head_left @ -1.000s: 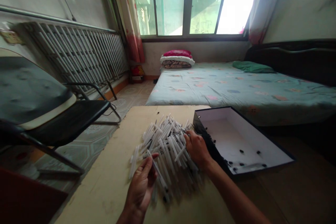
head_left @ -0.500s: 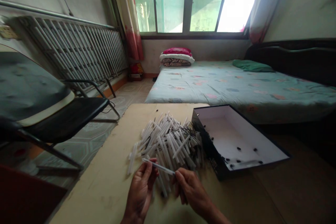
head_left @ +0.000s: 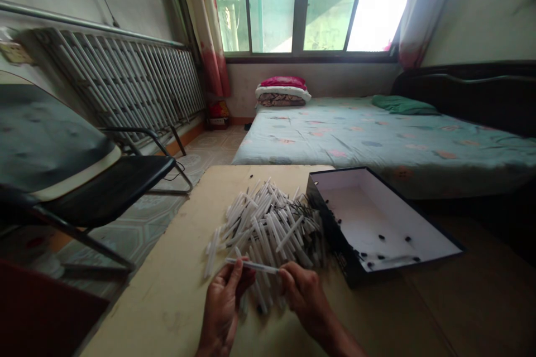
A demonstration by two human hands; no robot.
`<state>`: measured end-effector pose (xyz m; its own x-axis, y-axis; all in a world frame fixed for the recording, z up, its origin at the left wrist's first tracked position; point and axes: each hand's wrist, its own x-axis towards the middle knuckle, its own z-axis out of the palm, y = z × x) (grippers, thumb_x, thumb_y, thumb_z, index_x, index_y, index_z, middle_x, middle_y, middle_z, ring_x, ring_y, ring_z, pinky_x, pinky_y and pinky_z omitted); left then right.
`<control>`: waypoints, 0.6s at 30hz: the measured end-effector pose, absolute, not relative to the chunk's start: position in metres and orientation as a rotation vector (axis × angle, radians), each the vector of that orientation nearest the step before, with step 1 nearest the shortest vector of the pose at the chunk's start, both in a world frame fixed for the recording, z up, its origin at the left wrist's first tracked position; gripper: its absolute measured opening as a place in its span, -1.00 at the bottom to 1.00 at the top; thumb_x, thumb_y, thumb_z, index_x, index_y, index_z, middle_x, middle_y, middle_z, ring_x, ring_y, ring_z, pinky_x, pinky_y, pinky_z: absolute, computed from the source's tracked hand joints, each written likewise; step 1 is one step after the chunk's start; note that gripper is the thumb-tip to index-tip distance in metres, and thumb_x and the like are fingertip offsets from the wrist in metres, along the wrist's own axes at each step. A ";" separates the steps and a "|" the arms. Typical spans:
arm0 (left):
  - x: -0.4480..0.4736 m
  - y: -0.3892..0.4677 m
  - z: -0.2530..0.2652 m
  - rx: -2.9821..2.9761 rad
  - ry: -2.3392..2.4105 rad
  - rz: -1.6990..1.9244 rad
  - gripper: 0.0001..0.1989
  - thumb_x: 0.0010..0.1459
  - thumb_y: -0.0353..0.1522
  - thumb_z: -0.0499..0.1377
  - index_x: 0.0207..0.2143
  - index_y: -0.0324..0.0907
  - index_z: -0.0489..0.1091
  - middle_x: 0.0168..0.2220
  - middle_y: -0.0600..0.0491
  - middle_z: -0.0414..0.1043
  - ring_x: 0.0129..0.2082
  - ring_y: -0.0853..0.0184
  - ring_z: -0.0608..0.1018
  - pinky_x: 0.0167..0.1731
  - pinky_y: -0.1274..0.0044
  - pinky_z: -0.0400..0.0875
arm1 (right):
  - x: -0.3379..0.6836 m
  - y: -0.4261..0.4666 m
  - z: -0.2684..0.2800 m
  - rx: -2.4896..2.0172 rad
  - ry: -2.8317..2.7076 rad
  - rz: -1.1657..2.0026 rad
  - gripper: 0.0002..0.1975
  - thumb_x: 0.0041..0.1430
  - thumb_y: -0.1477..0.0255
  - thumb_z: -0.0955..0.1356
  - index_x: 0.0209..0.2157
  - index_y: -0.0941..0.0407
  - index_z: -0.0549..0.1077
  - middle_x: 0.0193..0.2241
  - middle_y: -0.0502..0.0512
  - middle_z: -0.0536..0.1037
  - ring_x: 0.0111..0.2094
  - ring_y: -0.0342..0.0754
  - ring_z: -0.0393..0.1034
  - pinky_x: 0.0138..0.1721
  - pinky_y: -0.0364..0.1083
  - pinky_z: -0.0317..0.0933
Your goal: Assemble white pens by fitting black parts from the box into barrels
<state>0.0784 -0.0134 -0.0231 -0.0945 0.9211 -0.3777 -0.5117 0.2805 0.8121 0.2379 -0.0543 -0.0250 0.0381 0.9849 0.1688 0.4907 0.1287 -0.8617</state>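
Note:
A thin whitish tube (head_left: 260, 268), like a pen barrel, is held between my two hands in front of the heap. My left hand (head_left: 224, 298) pinches it near its left end between thumb and fingers. The fingers of my right hand (head_left: 304, 293) are closed round its right end, hiding that tip. Just beyond lies a loose heap of similar white tubes (head_left: 268, 223), with thin dark pieces among them on its right side. A small black piece (head_left: 262, 309) lies at the near edge of the heap, below the held tube.
An open black box (head_left: 360, 206) with a white inside holds several small black pieces at the table's right. The pale tabletop (head_left: 167, 290) carries the heap. Past it stands a bed (head_left: 335, 134); a black folding chair (head_left: 113, 189) is at the left.
The tube has turned a little closer to level, its right end slightly raised along with my right hand. My left hand stays nearly in place, and the heap looks the same.

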 end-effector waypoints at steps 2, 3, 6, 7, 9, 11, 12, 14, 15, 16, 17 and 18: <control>0.078 -0.014 -0.024 0.491 1.095 1.274 -0.78 -0.22 -0.42 0.36 -0.43 -0.27 0.49 -0.53 0.05 0.54 -0.54 0.36 0.57 -0.48 0.58 0.50 | 0.237 -0.053 -0.028 -1.495 -1.584 0.796 -0.59 0.28 0.30 0.09 -0.56 0.14 0.32 -0.70 -0.07 0.33 -0.66 -0.22 0.22 -0.60 -0.26 0.01; 0.078 -0.014 -0.025 0.495 1.093 1.272 -0.77 -0.22 -0.41 0.36 -0.42 -0.28 0.49 -0.53 0.05 0.54 -0.54 0.36 0.57 -0.48 0.58 0.50 | 0.237 -0.053 -0.030 -1.495 -1.580 0.803 -0.59 0.28 0.30 0.09 -0.58 0.14 0.30 -0.70 -0.08 0.32 -0.67 -0.23 0.20 -0.60 -0.26 0.00; 0.078 -0.014 -0.026 0.498 1.093 1.271 -0.76 -0.22 -0.40 0.36 -0.41 -0.27 0.49 -0.52 0.04 0.55 -0.52 0.35 0.57 -0.46 0.58 0.51 | 0.236 -0.054 -0.033 -1.476 -1.549 0.802 -0.66 0.26 0.31 0.14 -0.54 0.14 0.30 -0.67 -0.08 0.34 -0.65 -0.23 0.22 -0.58 -0.26 0.03; 0.078 -0.015 -0.026 0.494 1.092 1.271 -0.77 -0.22 -0.40 0.36 -0.42 -0.27 0.49 -0.52 0.05 0.55 -0.52 0.35 0.57 -0.46 0.58 0.51 | 0.236 -0.055 -0.033 -1.466 -1.534 0.796 -0.70 0.24 0.33 0.16 -0.52 0.14 0.31 -0.65 -0.07 0.34 -0.64 -0.22 0.23 -0.58 -0.26 0.05; 0.079 -0.015 -0.024 0.484 1.093 1.274 -0.78 -0.22 -0.40 0.36 -0.43 -0.26 0.49 -0.53 0.06 0.54 -0.53 0.36 0.57 -0.47 0.58 0.51 | 0.236 -0.056 -0.032 -1.446 -1.510 0.765 -0.77 0.20 0.36 0.21 -0.48 0.16 0.34 -0.63 -0.06 0.36 -0.62 -0.20 0.27 -0.54 -0.25 0.09; 0.079 -0.015 -0.022 0.481 1.089 1.282 -0.78 -0.23 -0.40 0.37 -0.44 -0.26 0.49 -0.54 0.07 0.54 -0.54 0.36 0.57 -0.48 0.58 0.51 | 0.236 -0.056 -0.031 -1.424 -1.486 0.756 -0.82 0.16 0.37 0.25 -0.44 0.17 0.37 -0.62 -0.05 0.38 -0.60 -0.18 0.29 -0.52 -0.23 0.12; 0.079 -0.015 -0.021 0.487 1.084 1.286 -0.78 -0.24 -0.40 0.37 -0.44 -0.26 0.49 -0.54 0.06 0.54 -0.54 0.36 0.57 -0.48 0.58 0.51 | 0.236 -0.056 -0.031 -1.415 -1.467 0.784 -0.82 0.16 0.36 0.26 -0.42 0.17 0.38 -0.62 -0.04 0.39 -0.60 -0.18 0.30 -0.52 -0.23 0.13; 0.079 -0.015 -0.020 0.507 1.073 1.287 -0.76 -0.24 -0.37 0.37 -0.43 -0.27 0.49 -0.52 0.05 0.54 -0.53 0.35 0.57 -0.47 0.56 0.52 | 0.236 -0.055 -0.032 -1.397 -1.404 0.910 -0.75 0.19 0.29 0.23 -0.41 0.17 0.38 -0.60 -0.03 0.42 -0.64 -0.20 0.28 -0.59 -0.24 0.12; 0.078 -0.014 -0.019 0.517 1.071 1.287 -0.75 -0.24 -0.37 0.37 -0.43 -0.27 0.49 -0.51 0.05 0.55 -0.52 0.34 0.57 -0.46 0.56 0.52 | 0.236 -0.054 -0.033 -1.389 -1.365 0.986 -0.69 0.21 0.24 0.19 -0.43 0.17 0.37 -0.61 -0.02 0.42 -0.68 -0.22 0.25 -0.65 -0.26 0.08; 0.078 -0.014 -0.019 0.527 1.071 1.285 -0.74 -0.25 -0.36 0.37 -0.42 -0.27 0.49 -0.50 0.05 0.55 -0.51 0.33 0.58 -0.45 0.56 0.51 | 0.235 -0.053 -0.034 -1.385 -1.331 1.046 -0.63 0.23 0.21 0.14 -0.46 0.17 0.35 -0.64 -0.03 0.41 -0.72 -0.24 0.21 -0.69 -0.26 0.04; 0.077 -0.014 -0.019 0.537 1.071 1.282 -0.73 -0.25 -0.36 0.37 -0.42 -0.27 0.49 -0.49 0.05 0.55 -0.50 0.32 0.58 -0.45 0.56 0.51 | 0.235 -0.052 -0.036 -1.385 -1.309 1.081 -0.58 0.24 0.19 0.11 -0.49 0.17 0.33 -0.67 -0.05 0.38 -0.74 -0.25 0.16 -0.72 -0.27 -0.01; 0.077 -0.014 -0.019 0.547 1.070 1.277 -0.73 -0.25 -0.36 0.37 -0.41 -0.27 0.49 -0.49 0.05 0.55 -0.49 0.32 0.58 -0.44 0.56 0.51 | 0.235 -0.051 -0.037 -1.388 -1.297 1.093 -0.56 0.25 0.18 0.10 -0.52 0.17 0.32 -0.70 -0.07 0.34 -0.76 -0.26 0.12 -0.74 -0.27 -0.03</control>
<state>0.0768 -0.0142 -0.0189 -0.0667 0.9411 -0.3315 -0.4910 0.2583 0.8320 0.2348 -0.0515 -0.0368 0.0523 0.9985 -0.0180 0.1873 -0.0275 -0.9819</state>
